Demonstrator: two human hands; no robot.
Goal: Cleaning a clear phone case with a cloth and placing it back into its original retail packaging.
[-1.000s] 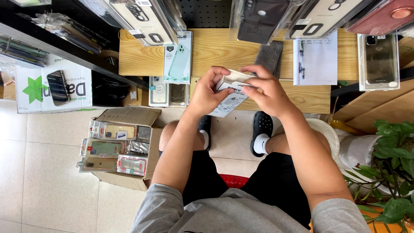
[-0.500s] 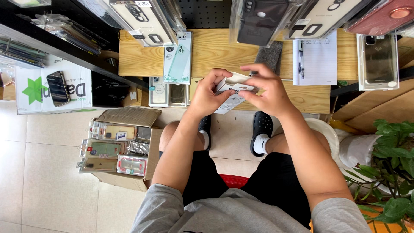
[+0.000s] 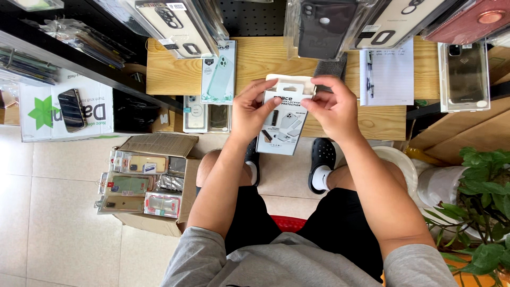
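Both hands grip one white phone-case package, held upright in the air over the counter and in front of the person's knees. The fingers of the left hand close on the package's upper left edge, thumb across the front; the fingers of the right hand pinch its top right corner beside the hang tab. A second ago the package lay tilted and half crumpled between the palms, its face turned away from the camera; now it stands straight, printed face and hang tab toward the viewer, raised a little higher. That reads, as a judgement, as the package being squared up for a look at its front, with the hands shifted from cradling it to holding it by the top.

Outward from there, a green boxed case lies on the counter to the left of the hands, and a lined notepad with a pen lies to the right. Clear-packed cases hang from the pegboard above. On the floor at the left an open cardboard box holds more packed cases. A potted plant stands at the right. Black clogs show under the package.
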